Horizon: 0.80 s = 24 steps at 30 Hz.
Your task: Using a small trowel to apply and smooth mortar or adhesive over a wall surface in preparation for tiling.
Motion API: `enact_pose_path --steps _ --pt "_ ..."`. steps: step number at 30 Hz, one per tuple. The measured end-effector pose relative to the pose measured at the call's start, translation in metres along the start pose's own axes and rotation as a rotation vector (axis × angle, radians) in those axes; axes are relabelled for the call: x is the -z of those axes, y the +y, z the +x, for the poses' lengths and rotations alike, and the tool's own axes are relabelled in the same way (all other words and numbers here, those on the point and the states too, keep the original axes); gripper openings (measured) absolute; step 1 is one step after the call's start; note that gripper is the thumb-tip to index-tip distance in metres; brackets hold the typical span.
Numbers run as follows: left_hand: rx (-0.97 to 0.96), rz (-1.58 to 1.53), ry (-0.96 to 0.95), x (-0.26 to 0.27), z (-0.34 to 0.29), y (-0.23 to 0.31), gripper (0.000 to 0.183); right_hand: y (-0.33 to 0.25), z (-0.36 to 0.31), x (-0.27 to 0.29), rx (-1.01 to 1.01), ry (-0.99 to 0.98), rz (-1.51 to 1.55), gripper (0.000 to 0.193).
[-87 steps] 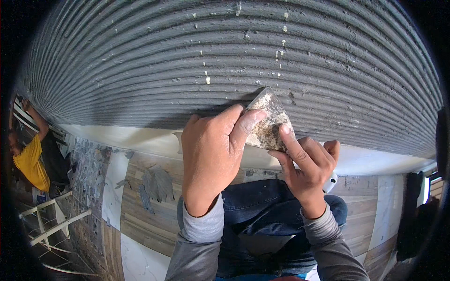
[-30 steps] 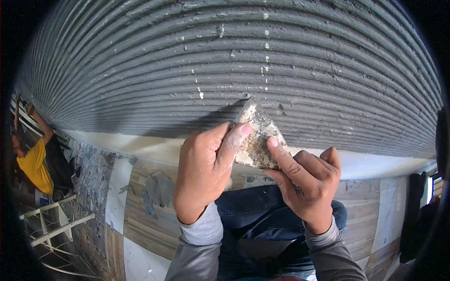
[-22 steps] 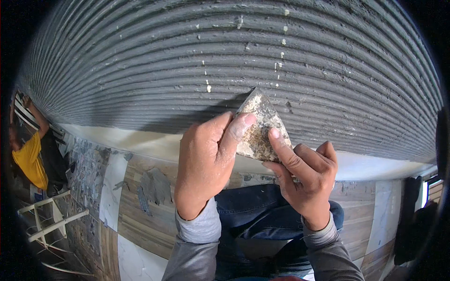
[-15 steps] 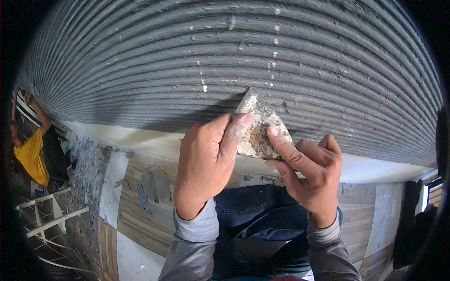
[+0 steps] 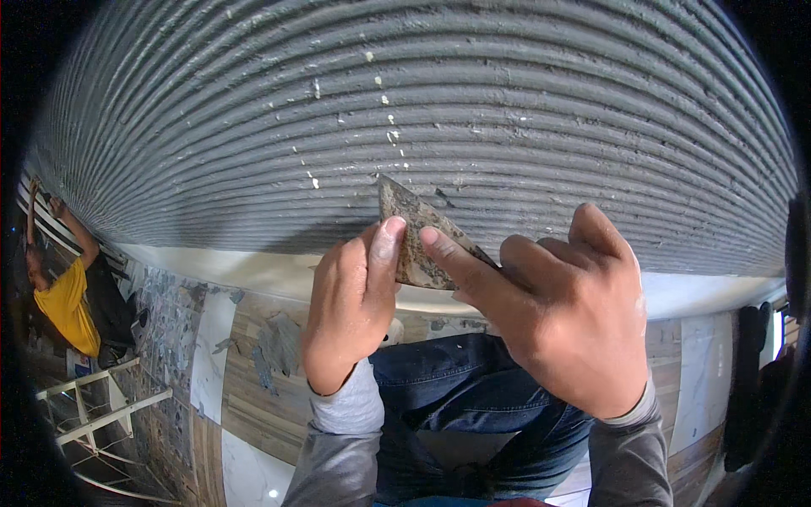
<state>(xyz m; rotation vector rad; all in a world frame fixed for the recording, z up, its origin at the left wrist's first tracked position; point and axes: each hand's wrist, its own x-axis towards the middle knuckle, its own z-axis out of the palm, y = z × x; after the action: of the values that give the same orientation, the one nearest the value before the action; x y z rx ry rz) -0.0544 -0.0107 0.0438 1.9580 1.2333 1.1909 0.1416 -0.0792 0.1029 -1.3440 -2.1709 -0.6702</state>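
A flat, pointed scraper-like plate (image 5: pixel 416 239), crusted with pale and dark residue, is held between my two hands. My left hand (image 5: pixel 351 291) grips its left edge, with the thumb pressed on its face. My right hand (image 5: pixel 562 308) has its index fingertip on the same face; its other fingers are curled, and the thumb is mostly hidden. The plate's tip points up at the ridged grey wall (image 5: pixel 507 110), close to its lower ridges. I cannot tell whether the tip touches. Pale flecks dot the ridges above it.
A smooth white strip (image 5: pixel 245 264) runs under the ridges. Scraps of grey material (image 5: pixel 279 342) lie on the wood-look and marble-look floor tiles. A pale metal frame (image 5: pixel 110 406) stands at lower left. Beyond it, a person in a yellow shirt (image 5: pixel 68 313) has arms raised.
The view has shifted, so the wall flecks sit farther left. The plate has tilted and shows a narrower face. My right hand has turned and appears larger, with its index finger still on the plate.
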Motion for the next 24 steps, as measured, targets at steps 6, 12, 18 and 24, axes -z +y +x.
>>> enact_pose_path --steps 6,12,18,24 --pt "-0.432 0.129 0.056 -0.006 0.002 -0.009 0.016 -0.002 0.003 0.005 -0.003 -0.071 -0.023 0.053" --pt "-0.342 0.154 0.053 0.005 0.009 -0.013 0.025 -0.009 0.02 0.006 0.084 -0.118 -0.097 0.053" --pt "-0.428 0.227 -0.043 -0.009 0.008 -0.01 0.027 -0.015 0.001 0.017 -0.055 -0.135 -0.152 0.05" --pt "-0.213 0.116 -0.08 -0.001 0.012 -0.002 0.024 -0.018 0.014 0.017 -0.01 -0.147 -0.132 0.049"
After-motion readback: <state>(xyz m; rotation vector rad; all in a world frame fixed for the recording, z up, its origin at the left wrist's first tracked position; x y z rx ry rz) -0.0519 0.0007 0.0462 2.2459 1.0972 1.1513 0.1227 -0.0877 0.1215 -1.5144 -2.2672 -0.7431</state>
